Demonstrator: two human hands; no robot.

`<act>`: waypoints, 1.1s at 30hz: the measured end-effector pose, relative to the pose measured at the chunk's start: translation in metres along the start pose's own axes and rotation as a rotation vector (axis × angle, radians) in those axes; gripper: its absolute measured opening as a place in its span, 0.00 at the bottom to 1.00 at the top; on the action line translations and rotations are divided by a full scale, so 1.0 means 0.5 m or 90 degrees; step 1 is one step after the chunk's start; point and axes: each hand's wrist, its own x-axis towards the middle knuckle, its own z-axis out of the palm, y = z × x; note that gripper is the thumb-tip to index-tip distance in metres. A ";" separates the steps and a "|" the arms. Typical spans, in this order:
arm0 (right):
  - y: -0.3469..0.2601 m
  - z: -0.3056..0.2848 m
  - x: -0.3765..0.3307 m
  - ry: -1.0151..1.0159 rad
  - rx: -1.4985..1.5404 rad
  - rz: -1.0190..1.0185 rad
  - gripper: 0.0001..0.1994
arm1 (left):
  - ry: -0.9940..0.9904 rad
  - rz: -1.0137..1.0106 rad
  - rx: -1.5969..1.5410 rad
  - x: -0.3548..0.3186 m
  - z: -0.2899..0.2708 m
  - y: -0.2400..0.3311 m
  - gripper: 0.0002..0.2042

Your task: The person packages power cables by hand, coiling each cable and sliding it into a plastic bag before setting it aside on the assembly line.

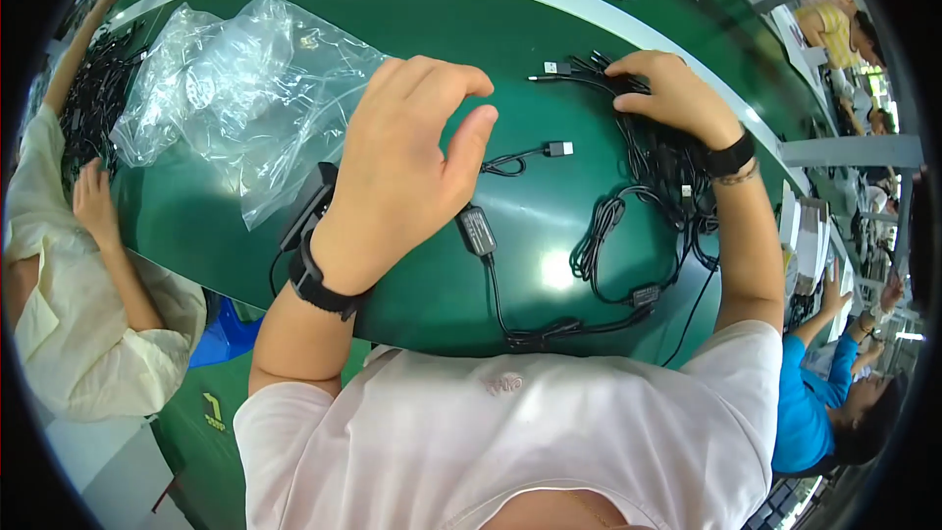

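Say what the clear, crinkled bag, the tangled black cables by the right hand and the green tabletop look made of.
Clear, crinkled bag: thin, glossy plastic, from its transparent folds.
Tangled black cables: probably plastic or rubber sheathing, smooth, faintly shiny.
Green tabletop: smooth, reflecting lights; perhaps laminate or rubber matting.

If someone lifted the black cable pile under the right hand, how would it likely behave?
The cable pile would probably sag and flop, since its thin strands curve and loop. Lifting one strand may drag others, as they overlap. The inline block looks bulkier than its cord, so it might swing.
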 end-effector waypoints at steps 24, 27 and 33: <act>-0.210 -0.104 -0.088 0.686 0.609 -0.071 0.07 | -0.063 -0.334 -0.600 0.027 0.125 0.088 0.14; -0.166 -0.100 -0.092 0.608 0.650 -0.024 0.06 | 0.094 -0.264 -0.871 0.044 0.102 0.060 0.09; -0.192 -0.018 -0.072 0.278 0.827 0.018 0.15 | 0.142 -0.288 -1.121 0.092 0.031 0.076 0.19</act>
